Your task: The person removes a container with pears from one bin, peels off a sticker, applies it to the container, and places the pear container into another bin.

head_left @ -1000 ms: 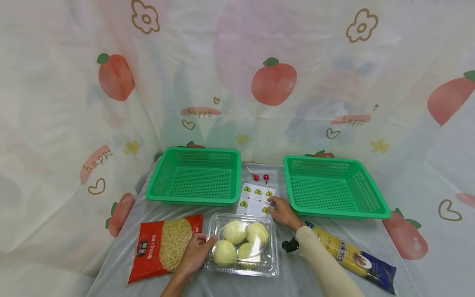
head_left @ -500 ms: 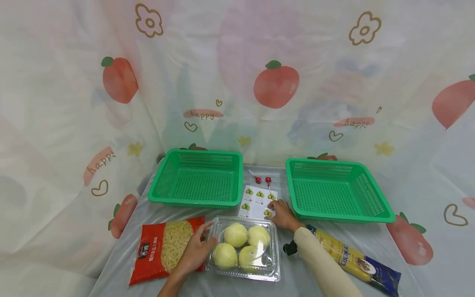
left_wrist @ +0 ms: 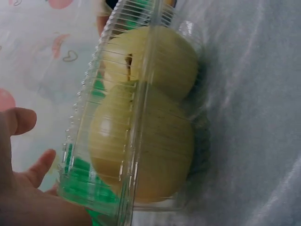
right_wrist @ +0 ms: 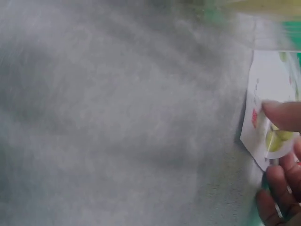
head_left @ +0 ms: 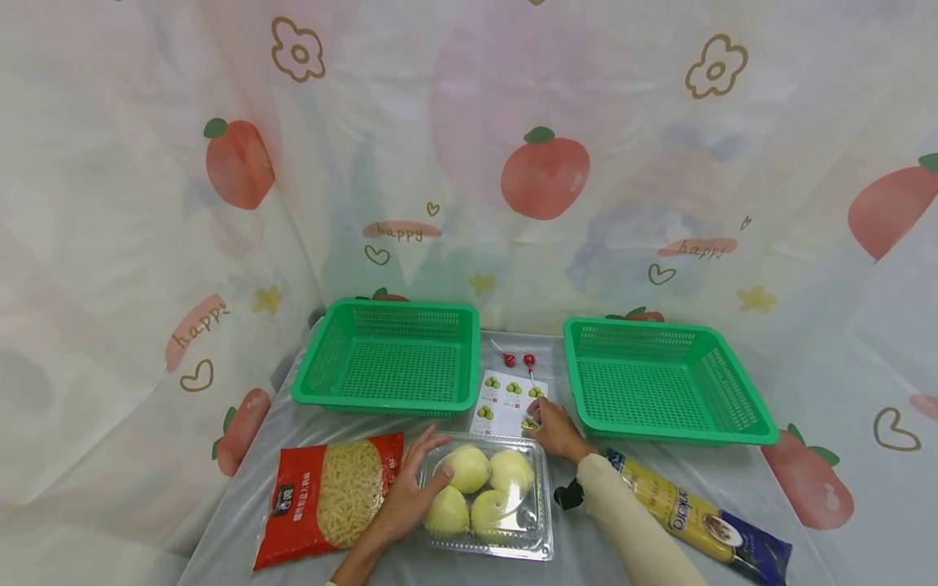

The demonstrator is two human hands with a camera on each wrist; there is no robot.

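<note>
A clear plastic clamshell box (head_left: 541, 496) of pale yellow-green pears (head_left: 469, 468) stands near the front of the table. My left hand (head_left: 412, 492) is at its left side, fingers spread and the thumb over the lid's edge. In the left wrist view, pears (left_wrist: 141, 141) show through the box wall. Behind the box lies a white sticker sheet (head_left: 506, 419) printed with green fruit. My right hand (head_left: 558, 433) is at its right edge, pinching a round-edged sticker (right_wrist: 277, 141) between thumb and fingers; part of the grip is out of frame.
Two green baskets (head_left: 388, 407) (head_left: 677, 435) stand at the back left and back right. Two red lollipops (head_left: 509, 358) (head_left: 529, 360) lie between them. A red pasta bag (head_left: 300, 496) is on the left, a yellow-and-blue spaghetti pack (head_left: 689, 509) on the right.
My left hand has shifted from the box's left edge up and right, its fingers spreading over the lid's corner. The right hand stays at the sheet's right edge, its fingers moving slightly.
</note>
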